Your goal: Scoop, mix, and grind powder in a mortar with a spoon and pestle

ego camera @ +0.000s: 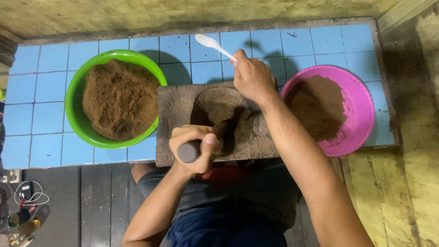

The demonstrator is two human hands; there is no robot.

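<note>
Firmly, the left hand (195, 145) closes around a pestle (201, 141) slanted into the stone mortar (215, 123) at the counter's front edge, while the right hand (251, 77) pinches a white spoon (214, 45) above it. A green bowl (73, 98) and a pink bowl (361, 110) of brown powder flank the mortar within reach.

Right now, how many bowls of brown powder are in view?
2. A green bowl sits on the blue tiles left of the stone mortar; a pink bowl sits to its right, partly behind the right hand's forearm. None appear hidden.
</note>
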